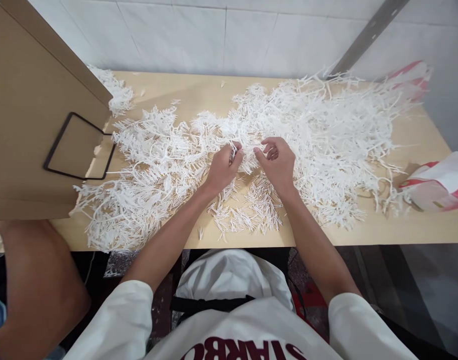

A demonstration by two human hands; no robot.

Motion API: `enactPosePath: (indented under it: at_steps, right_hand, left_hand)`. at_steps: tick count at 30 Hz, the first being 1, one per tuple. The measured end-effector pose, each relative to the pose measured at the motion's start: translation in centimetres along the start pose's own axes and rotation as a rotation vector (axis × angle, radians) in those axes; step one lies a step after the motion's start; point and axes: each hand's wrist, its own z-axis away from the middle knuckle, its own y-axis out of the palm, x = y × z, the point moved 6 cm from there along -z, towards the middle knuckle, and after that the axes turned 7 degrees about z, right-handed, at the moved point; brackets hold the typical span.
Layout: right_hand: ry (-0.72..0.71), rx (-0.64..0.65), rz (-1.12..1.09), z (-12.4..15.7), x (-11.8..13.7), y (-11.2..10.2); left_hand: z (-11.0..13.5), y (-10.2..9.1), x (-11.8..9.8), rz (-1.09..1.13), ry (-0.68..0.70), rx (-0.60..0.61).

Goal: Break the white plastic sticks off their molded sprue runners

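Note:
In the head view, my left hand (224, 167) is closed over the middle of the table, its fingertips pinching a white branched plastic piece (233, 149). My right hand (278, 162) is just to the right, with curled fingers and the thumb close to the forefinger. White strands show at those fingertips, but what they grip is too small to make out. Around both hands lie heaps of white twig-like plastic pieces: a tall, tangled pile (337, 135) on the right and a lower pile (146, 170) on the left. Short loose bits (264, 205) are scattered between my forearms.
A cardboard sheet or box (33, 100) stands at the left, with a black wire frame (56, 142) against it. Another person's arm (41, 285) is below it. Red-and-white plastic bags (439, 185) rest at the wooden table's (412, 230) right end. Behind is a tiled wall (198, 35).

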Motion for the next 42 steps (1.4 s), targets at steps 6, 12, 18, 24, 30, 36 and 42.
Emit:
enactPosePath:
  at_steps: [6,12,18,24,30,36,42]
  right_hand:
    - [-0.053,0.264,-0.135,0.1,0.8,1.3]
    - [-0.205,0.306,0.127,0.6,1.1,2.1]
    - [-0.190,0.131,0.386,1.0,1.6,1.9]
    - [0.016,0.008,0.015,0.8,0.5,0.9]
    - [0.021,0.007,-0.117,-0.1,0.1,0.0]
    - [-0.232,0.227,0.066,0.6,1.5,2.0]
    - [-0.474,-0.114,0.427,1.7,2.7,1.3]
  left_hand:
    - [0.0,0.5,-0.1,-0.046,0.075,0.064]
    - [0.3,0.8,0.0,-0.141,0.093,0.031]
    - [0.3,0.8,0.1,-0.274,0.073,-0.024]
    - [0.3,0.2,-0.2,-0.123,0.104,-0.051]
    - [0.2,-0.4,-0.3,-0.040,0.060,-0.065]
    - [0.3,0.3,-0.4,-0.168,0.137,-0.008]
    - [0.5,0.6,-0.8,-0.401,0.176,-0.100]
